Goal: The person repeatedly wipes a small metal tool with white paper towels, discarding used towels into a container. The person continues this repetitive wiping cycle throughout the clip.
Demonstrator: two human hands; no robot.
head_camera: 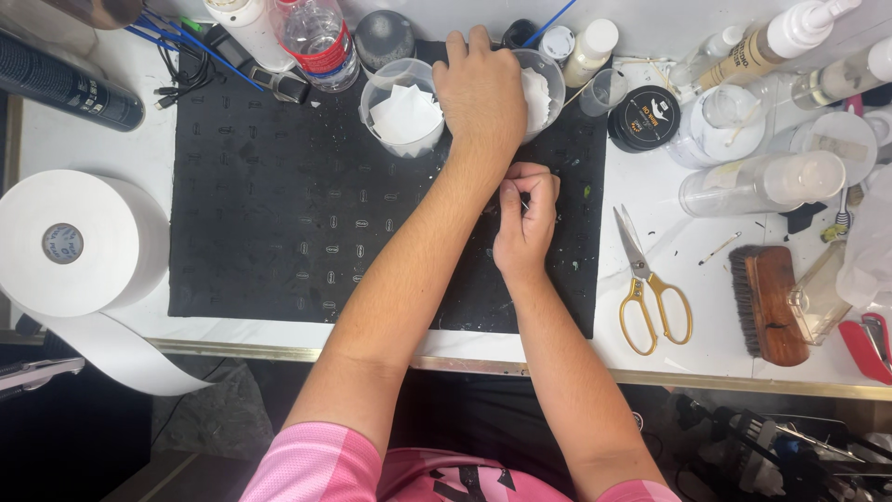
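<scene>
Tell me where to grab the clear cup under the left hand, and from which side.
Grip the clear cup by its upper wall, just below the rim. Come from above and from the right: the cup seems to stand upright with its mouth open, and the left hand covers its left part. A second cup crowds the left.

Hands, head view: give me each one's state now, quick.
Left hand: curled over the right clear cup; grip cannot be told.
Right hand: fingers pinched shut; contents too small to tell.

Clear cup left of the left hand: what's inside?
The clear cup holds folded white paper. What lies beneath the paper is hidden. The left hand covers the neighbouring cup.
</scene>
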